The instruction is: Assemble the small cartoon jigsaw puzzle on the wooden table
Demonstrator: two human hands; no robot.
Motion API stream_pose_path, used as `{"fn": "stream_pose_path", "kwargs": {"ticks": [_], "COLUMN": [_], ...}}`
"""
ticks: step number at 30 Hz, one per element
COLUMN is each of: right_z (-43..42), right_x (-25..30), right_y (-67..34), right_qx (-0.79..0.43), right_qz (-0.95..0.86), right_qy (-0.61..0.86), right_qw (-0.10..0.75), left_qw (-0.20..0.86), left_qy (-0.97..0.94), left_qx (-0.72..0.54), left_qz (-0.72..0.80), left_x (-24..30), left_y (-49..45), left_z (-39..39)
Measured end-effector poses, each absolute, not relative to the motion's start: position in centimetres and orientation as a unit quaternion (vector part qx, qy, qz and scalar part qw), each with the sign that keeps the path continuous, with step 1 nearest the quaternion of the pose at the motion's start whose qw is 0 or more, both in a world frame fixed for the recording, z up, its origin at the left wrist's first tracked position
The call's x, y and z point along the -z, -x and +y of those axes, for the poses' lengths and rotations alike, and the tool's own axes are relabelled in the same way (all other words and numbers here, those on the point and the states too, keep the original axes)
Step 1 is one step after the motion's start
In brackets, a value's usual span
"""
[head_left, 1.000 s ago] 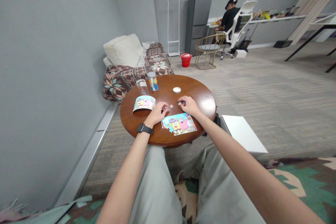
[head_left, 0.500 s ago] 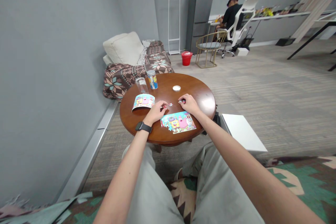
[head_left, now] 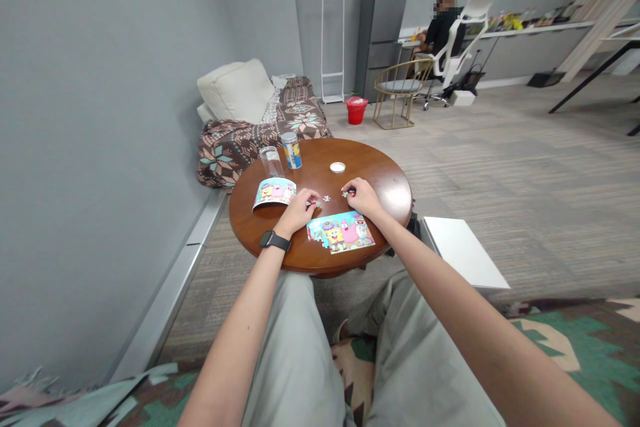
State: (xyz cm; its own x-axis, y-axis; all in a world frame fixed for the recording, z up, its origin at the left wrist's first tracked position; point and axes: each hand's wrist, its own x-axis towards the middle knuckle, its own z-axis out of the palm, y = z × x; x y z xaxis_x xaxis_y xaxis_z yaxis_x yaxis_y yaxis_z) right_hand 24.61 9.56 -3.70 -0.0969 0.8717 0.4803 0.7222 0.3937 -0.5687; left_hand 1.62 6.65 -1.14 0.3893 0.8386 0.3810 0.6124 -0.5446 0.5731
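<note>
Glossy wooden table (head_left: 370, 160), smooth card-like puzzle (head_left: 345, 233), shiny plastic bucket (head_left: 356, 113), matt cloth throw (head_left: 227, 155), satin metallic fridge (head_left: 387, 17)

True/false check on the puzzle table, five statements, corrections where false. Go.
1. A loose puzzle piece lies between the left hand and the right hand. True.
2. The black watch is on the right wrist. False: it is on the left wrist.
3. The partly assembled puzzle has a ragged edge at its lower left. True.
4. The small white disc lies on the floor. False: it lies on the round wooden table.
5. The printed can is lying on its side. False: it stands upright, next to a clear container.
</note>
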Motion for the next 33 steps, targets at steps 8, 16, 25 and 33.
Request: {"fn": "stream_pose_path", "kwargs": {"ticks": [8, 16, 25, 33], "right_z": [9.66, 9.69, 9.67, 10.09], "right_x": [3.87, 3.79, 3.55, 4.02], "right_y": [-24.66, -24.52, -24.51, -24.45], "right_qx": [-0.097, -0.102, -0.123, -0.142], "right_qz": [-0.730, -0.726, -0.717, -0.705], "right_qy": [0.544, 0.545, 0.550, 0.548], "right_qw": [0.403, 0.407, 0.410, 0.427], "left_qw": [0.181, 0.186, 0.196, 0.193], "left_qy": [-0.811, -0.807, -0.802, -0.802], "left_qx": [-0.340, -0.347, -0.347, -0.351], "left_qz": [0.440, 0.440, 0.446, 0.444], "left_x": [1.39, 1.36, 1.23, 1.22], "left_y": [-1.57, -1.56, -1.78, -1.81], "left_z": [6.79, 6.72, 6.74, 6.84]}}
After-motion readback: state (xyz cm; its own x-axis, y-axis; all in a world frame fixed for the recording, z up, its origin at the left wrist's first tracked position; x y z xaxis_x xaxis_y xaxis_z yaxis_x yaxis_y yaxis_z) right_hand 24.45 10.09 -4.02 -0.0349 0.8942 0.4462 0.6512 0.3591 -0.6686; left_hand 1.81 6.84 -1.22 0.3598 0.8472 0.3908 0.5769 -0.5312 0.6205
